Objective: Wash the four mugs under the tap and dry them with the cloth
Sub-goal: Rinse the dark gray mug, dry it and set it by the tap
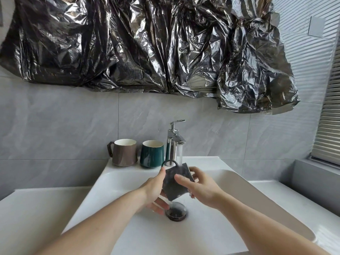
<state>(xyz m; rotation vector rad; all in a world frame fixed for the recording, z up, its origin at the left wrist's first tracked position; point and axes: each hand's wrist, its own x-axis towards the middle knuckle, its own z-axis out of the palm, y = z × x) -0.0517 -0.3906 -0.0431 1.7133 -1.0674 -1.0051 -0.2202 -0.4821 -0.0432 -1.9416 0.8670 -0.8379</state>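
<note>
Both hands grip the dark grey mug (175, 183) tilted under the tap (174, 142): left hand (156, 190) below, right hand (200, 186) beside it.

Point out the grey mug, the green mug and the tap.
grey mug (175, 183), head view, on its side wall.
green mug (152, 155), head view, on its body.
tap (173, 142), head view, on its chrome spout.

Left hand (155, 188) and right hand (200, 188), forearms extended, both curl fingers in a grip.
</note>
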